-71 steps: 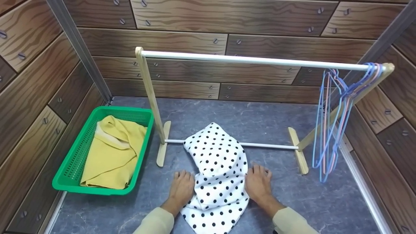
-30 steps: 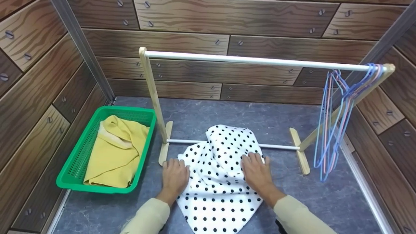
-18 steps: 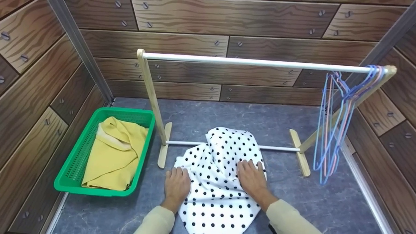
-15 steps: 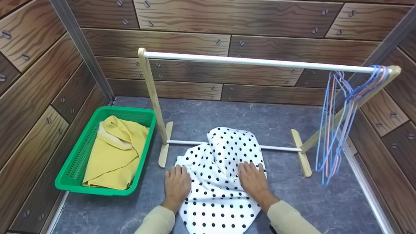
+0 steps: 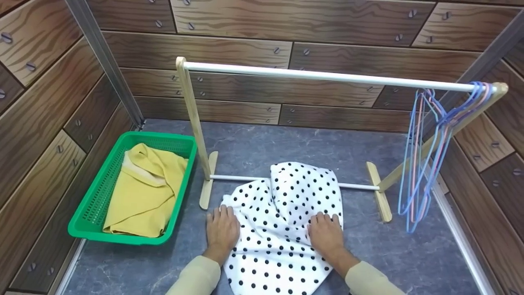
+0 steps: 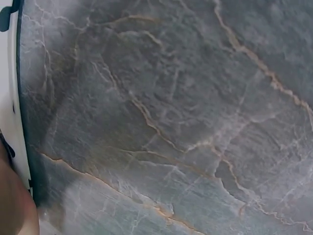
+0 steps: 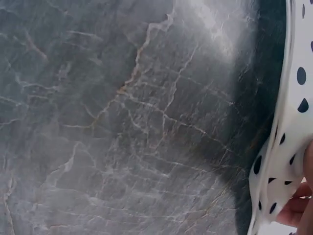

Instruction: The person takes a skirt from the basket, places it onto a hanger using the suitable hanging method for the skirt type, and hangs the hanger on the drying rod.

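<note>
A white cloth with black dots [image 5: 282,246] lies rumpled on the floor, its far end folded over the rack's lower bar. My left hand [image 5: 222,229] rests along the cloth's left edge, back up. Only a bit of that hand shows in the left wrist view, beside the cloth's border [image 6: 12,93]; whether its fingers pinch the fabric I cannot tell. On the right part of the cloth is my right hand [image 5: 326,235], fingers bent. The right wrist view shows its fingers [image 7: 292,208] curled at a fold of the dotted fabric.
A green basket [image 5: 92,238] holding a folded yellow garment [image 5: 143,200] stands at the left. Behind the cloth is a rack with a white top rail [image 5: 307,75]. Several blue and pink hangers [image 5: 425,164] hang at its right end. Wood-patterned walls [image 5: 229,20] enclose the floor.
The cloth has been spread wider from a narrow strip, the left hand shifting leftward. In the last half second, the right hand and the cloth's right part have slid slightly right.
</note>
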